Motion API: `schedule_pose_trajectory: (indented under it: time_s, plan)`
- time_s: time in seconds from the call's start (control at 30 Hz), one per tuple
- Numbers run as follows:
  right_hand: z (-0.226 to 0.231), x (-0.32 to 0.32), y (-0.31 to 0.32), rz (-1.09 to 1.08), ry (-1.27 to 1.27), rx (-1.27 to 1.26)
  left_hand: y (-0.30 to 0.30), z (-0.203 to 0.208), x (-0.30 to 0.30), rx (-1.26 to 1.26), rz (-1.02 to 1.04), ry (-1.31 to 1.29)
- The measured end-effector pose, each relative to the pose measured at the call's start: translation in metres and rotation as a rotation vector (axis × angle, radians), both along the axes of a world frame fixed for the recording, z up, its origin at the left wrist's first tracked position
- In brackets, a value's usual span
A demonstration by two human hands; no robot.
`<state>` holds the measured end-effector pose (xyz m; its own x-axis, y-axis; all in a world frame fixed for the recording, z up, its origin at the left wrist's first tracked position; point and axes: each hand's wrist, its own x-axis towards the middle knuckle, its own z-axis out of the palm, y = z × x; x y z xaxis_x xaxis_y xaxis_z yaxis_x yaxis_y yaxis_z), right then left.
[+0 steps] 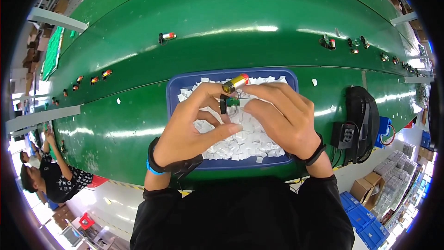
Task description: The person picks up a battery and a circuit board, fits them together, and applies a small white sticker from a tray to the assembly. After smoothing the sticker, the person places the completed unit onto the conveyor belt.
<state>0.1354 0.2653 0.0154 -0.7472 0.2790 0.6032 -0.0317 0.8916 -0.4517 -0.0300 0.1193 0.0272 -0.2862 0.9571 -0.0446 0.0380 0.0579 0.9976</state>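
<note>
Over a blue tray (pixel 174 85) heaped with small white paper-like pieces (pixel 249 139), my left hand (pixel 194 122) grips a small electronic assembly by its round black part (pixel 223 104). A green circuit board (pixel 233 102) sticks out from that part toward the right. Thin wires run from it, and a yellow cylindrical battery (pixel 236 83) with a red end lies just above, between the fingertips of both hands. My right hand (pixel 286 115) is closed, its thumb and forefinger pinching a small white piece (pixel 243 103) against or right beside the board. The exact contact is hidden by the fingers.
On the green conveyor, similar assemblies lie at the upper middle (pixel 166 37), at left (pixel 107 73) and at right (pixel 329 42). A black bag (pixel 362 111) and a black boxy device (pixel 342 135) stand right of the tray. Another person (pixel 58 176) works at far left.
</note>
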Motion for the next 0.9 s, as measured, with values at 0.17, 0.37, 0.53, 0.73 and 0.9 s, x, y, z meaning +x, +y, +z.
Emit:
schedule_pose_trajectory:
  time_s: [0.17, 0.37, 0.53, 0.73, 0.9]
  plan:
    - [0.003, 0.006, -0.009, -0.039, -0.156, -0.182, 0.002, -0.013, -0.002, -0.089, 0.038, 0.193]
    - [-0.004, 0.009, 0.0, 0.052, -0.056, -0.614, 0.003, -0.009, -0.002, -0.089, 0.0, 0.187]
    - [-0.011, 0.008, 0.015, 0.031, -0.008, -0.55, 0.003, -0.013, -0.008, -0.104, 0.023, 0.194]
    - [-0.001, 0.001, 0.005, 0.063, -0.012, -0.446, 0.003, -0.012, 0.002, -0.087, -0.015, 0.181]
    - [-0.01, 0.006, 0.009, 0.111, -0.132, -0.523, 0.005, -0.018, 0.012, -0.097, -0.002, 0.316]
